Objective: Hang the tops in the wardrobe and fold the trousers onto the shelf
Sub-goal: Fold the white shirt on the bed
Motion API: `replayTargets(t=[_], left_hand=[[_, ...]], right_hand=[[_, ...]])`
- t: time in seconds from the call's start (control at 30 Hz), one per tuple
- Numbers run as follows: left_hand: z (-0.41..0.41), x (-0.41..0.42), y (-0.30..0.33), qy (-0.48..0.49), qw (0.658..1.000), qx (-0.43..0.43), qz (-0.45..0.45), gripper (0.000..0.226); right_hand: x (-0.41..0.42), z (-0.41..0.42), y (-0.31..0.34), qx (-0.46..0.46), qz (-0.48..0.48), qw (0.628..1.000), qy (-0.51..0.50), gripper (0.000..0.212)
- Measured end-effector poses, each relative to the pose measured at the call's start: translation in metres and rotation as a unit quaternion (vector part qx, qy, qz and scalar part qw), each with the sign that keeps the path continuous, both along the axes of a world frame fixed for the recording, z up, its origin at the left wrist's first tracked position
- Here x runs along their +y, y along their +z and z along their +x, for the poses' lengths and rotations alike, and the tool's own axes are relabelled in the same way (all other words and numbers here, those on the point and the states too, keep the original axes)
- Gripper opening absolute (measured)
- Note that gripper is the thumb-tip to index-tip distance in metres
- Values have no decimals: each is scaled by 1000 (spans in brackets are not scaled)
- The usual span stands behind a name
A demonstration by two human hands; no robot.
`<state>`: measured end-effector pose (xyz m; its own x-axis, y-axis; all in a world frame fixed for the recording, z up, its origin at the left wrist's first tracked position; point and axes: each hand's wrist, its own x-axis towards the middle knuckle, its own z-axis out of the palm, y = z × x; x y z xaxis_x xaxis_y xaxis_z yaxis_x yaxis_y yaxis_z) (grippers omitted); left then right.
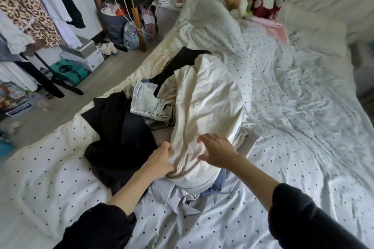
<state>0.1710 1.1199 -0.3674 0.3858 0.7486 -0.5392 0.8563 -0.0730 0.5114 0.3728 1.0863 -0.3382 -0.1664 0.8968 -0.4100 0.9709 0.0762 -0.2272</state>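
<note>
No writing I can read from here. My left hand (162, 159) pinches the near edge of the cream trousers (202, 111), fingers curled tight on the cloth; my right hand (217, 152) hovers over them, fingers spread. They top one heap mid-bed (303, 127), over a black garment (119, 127) and light jeans (147, 101). Beyond, tops (26, 6) hang on a rail
</note>
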Motion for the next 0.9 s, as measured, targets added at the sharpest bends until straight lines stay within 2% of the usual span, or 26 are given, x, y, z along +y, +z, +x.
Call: replayTargets(t=[0.07,0.1,0.17,0.23,0.37,0.47,0.53,0.6,0.7,0.73,0.8,0.9], left_hand=[[4,-3,7,30,999,-12,41,25],[8,-2,15,36,997,-32,64,16],[15,3,39,54,989,-80,116,19],[27,10,74,68,972,-120,191,11],[57,29,156,84,924,-205,313,6],[78,47,218,97,886,-255,376,3],[92,55,249,105,871,-278,390,11],[105,51,263,74,881,-295,363,20],[124,30,235,6,937,-261,232,43],[133,19,215,2,951,-231,204,41],[147,2,181,7,962,-185,202,19],[174,-10,167,6,957,-192,217,32]], right_hand=[[-10,4,-2,10,-53,999,10,82],[-17,8,0,10,-55,998,16,89],[-23,14,5,12,-26,1000,9,89],[-23,20,21,41,28,998,-26,74],[-14,30,73,152,161,968,-113,21],[-2,45,128,221,260,926,-163,9],[0,64,162,252,330,890,-189,6],[-4,89,185,290,369,852,-232,10],[-19,128,192,307,372,824,-295,14],[-26,141,188,300,370,823,-310,13],[-35,159,181,262,360,835,-323,7],[-39,181,183,202,356,847,-338,13]])
